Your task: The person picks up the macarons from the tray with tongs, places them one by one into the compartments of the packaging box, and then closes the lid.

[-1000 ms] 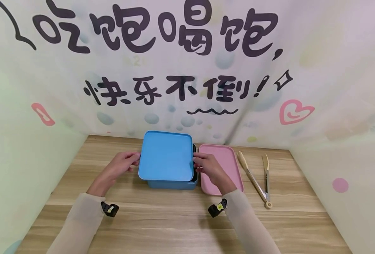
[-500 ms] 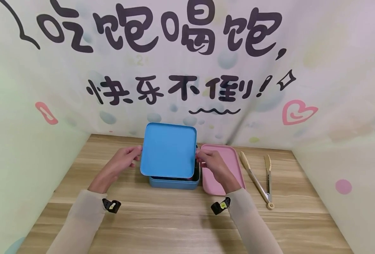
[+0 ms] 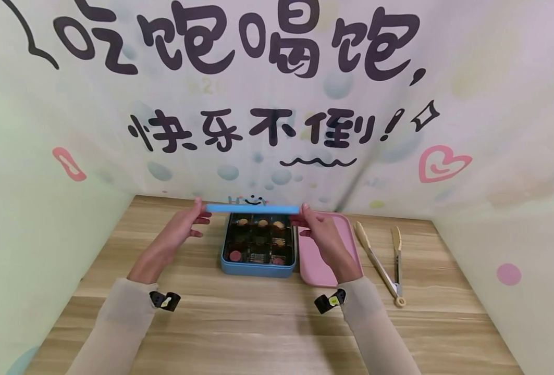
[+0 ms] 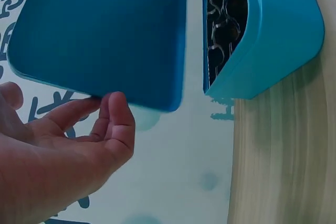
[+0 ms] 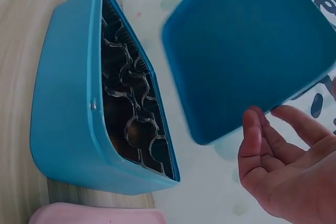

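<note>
A blue square lid (image 3: 253,209) is held up over the back part of a blue box (image 3: 258,270), seen edge-on in the head view. My left hand (image 3: 177,230) grips its left edge, and my right hand (image 3: 324,238) grips the right edge. Both wrist views show the lid's (image 4: 100,35) broad face, clear of the box (image 5: 68,93). Inside the box a clear divided tray (image 5: 131,98) has several compartments. Small round beige pieces (image 3: 262,223) sit towards the back, and a pinkish round piece (image 3: 235,255) lies at front left. The other contents are too dark to tell.
Right of the box lies a pink tray (image 3: 316,260), partly behind my right hand. Further right, metal tongs (image 3: 384,273) with beige tips lie spread on the wooden table (image 3: 239,328). A printed fabric wall (image 3: 201,172) stands directly behind the box.
Both hands have raised the lid off the box and tipped it from facing up to edge-on. The compartments inside have come into view. The tray and tongs stay put.
</note>
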`<state>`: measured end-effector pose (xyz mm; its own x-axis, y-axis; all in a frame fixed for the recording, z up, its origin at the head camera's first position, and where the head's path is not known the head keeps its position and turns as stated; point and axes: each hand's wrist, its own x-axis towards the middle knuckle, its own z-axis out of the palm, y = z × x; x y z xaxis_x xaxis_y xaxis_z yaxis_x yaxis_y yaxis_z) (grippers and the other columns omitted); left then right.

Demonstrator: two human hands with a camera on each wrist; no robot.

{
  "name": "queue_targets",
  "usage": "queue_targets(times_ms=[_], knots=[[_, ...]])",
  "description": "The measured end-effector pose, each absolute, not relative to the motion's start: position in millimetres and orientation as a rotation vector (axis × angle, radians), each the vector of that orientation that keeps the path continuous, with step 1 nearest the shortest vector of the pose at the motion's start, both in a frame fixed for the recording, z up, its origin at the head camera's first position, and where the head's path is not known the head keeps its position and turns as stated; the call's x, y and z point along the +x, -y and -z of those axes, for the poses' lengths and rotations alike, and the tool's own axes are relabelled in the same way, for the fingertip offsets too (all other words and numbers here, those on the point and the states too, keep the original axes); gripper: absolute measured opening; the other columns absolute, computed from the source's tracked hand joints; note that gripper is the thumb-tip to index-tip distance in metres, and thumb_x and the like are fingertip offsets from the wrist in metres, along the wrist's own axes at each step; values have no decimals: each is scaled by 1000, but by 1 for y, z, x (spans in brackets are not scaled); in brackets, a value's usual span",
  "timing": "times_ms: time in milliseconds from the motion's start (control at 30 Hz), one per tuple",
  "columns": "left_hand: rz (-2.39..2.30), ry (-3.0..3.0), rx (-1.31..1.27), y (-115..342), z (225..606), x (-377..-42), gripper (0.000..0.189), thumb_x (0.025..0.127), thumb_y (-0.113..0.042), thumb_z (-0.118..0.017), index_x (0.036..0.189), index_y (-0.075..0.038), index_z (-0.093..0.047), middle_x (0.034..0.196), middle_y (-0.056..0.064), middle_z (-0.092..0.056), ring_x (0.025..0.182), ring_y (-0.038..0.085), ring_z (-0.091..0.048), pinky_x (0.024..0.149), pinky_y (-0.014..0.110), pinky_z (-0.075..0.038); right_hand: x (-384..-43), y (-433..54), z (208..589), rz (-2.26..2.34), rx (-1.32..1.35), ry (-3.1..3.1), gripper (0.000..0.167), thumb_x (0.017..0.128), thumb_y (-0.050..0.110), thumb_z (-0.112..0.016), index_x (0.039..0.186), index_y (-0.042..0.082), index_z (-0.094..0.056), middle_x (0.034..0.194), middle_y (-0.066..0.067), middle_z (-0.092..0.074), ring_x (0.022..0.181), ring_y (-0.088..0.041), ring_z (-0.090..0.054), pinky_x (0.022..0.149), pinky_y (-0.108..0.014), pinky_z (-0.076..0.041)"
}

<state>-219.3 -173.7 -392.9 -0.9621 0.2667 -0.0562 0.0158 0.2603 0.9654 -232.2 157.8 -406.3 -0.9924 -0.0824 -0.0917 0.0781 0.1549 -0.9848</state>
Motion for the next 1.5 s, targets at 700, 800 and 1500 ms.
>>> queue_targets(times_ms=[700, 800, 1500], knots=[[-1896, -2165, 427, 169, 403, -221, 67, 108, -43, -30, 159, -3, -12, 165, 17, -8, 146, 37, -17, 106, 57, -32, -229, -167, 413, 1872, -371, -2302, 66, 90, 33, -73, 146, 7, -50, 145, -12, -53, 127, -23, -55, 104, -34, -46], [-1859, -2159, 451, 168, 405, -223, 71, 107, -43, -36, 160, -9, -3, 165, 18, -2, 146, 39, -16, 111, 59, -28, -229, -168, 414, 1864, -430, -2296, 70, 89, 31, -76, 148, 8, -47, 148, -12, -50, 134, -27, -49, 107, -38, -43], [-1771, -2236, 430, 154, 419, -230, 101, 95, -27, -69, 160, -14, 7, 166, 16, -4, 150, 38, -17, 114, 55, -30, -230, -171, 424, 1836, -481, -2326, 70, 89, 24, -75, 151, 12, -43, 153, -8, -43, 139, -27, -44, 102, -34, -48]])
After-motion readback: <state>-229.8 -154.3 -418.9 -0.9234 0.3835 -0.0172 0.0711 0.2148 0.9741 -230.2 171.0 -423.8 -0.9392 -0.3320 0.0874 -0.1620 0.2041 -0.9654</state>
